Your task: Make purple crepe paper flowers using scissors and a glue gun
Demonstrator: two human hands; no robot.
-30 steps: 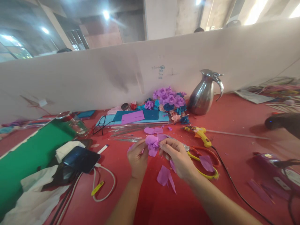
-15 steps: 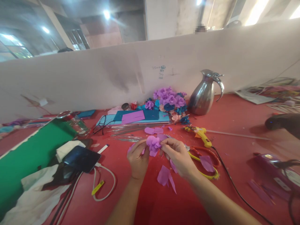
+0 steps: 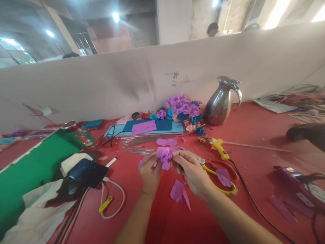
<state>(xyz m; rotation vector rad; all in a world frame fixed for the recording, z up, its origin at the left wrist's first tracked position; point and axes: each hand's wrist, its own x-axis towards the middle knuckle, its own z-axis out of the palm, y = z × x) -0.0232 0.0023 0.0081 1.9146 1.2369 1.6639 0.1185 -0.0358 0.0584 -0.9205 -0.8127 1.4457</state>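
Observation:
Between my two hands is a purple paper flower (image 3: 165, 156), held up over the red table. My left hand (image 3: 150, 171) pinches it from the left side, the fingertips partly behind its petals. On the right, the fingertips of my right hand (image 3: 189, 167) are closed on the flower's edge petals. Loose purple paper petals (image 3: 166, 142) lie just beyond the hands, and cut purple scraps (image 3: 177, 190) lie below them. Scissors with red and yellow handles (image 3: 232, 191) rest beside my right hand, their blades partly hidden behind it.
A yellow glue gun (image 3: 220, 148) with a black cord lies to the right. Behind are finished paper flowers (image 3: 185, 107), coloured paper sheets (image 3: 162, 125) and a steel jug (image 3: 220, 101). Left are eyeglasses (image 3: 111, 135), a phone (image 3: 88, 173), a white cable (image 3: 124, 193) and a green board (image 3: 50, 152).
The flower has shifted slightly left and turned, with its layered petals facing more to the right. My right hand has moved a little left along with it.

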